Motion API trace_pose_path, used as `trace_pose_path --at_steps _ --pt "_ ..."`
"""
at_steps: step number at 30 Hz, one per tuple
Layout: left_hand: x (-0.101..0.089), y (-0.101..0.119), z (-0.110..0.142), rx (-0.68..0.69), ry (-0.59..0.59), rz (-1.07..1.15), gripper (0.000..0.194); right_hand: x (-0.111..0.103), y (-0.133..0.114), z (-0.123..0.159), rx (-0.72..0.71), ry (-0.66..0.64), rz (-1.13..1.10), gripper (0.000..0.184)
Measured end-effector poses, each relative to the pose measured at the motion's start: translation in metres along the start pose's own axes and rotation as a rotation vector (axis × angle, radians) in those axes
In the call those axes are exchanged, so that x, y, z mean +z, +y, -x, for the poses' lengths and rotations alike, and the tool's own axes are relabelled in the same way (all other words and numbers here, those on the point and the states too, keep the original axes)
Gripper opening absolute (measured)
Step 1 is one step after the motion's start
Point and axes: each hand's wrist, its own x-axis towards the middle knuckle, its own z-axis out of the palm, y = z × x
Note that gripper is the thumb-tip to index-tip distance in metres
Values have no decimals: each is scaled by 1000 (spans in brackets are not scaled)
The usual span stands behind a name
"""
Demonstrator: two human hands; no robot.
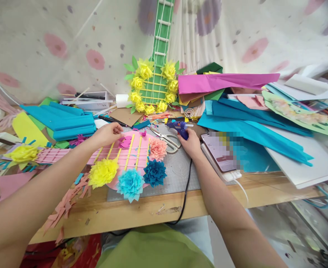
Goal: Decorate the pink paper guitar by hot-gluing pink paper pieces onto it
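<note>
A pink paper guitar lies on the grey cutting mat, with yellow strips and white strings across its body. Yellow, light blue, dark blue and coral paper flowers line its edge. My left hand hovers over the body's upper edge, fingertips pinched together; anything between them is too small to make out. Just below those fingers sits a magenta paper piece. Around the handle of a blue hot glue gun, my right hand is closed. Scissors lie beside the gun.
A green paper guitar with yellow flowers stands upright at the back. Blue paper and a magenta sheet are piled at right. A phone rests near my right forearm. The gun's black cord drops over the table edge.
</note>
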Motion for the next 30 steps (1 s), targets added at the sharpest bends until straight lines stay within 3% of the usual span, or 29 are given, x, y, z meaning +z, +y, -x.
trace_pose_path --at_steps 7,12,18,30 --pt "-4 6 4 47 -67 -139 18 3 3 2 -38 32 16 32" --pt "-4 5 -1 66 -160 -96 22 2 2 1 -58 37 38 31" --pt "-2 -9 -8 85 -129 -170 22 -3 -5 3 -61 11 70 27" --pt "-14 10 5 -27 -138 41 58 1 1 2 -81 27 72 30"
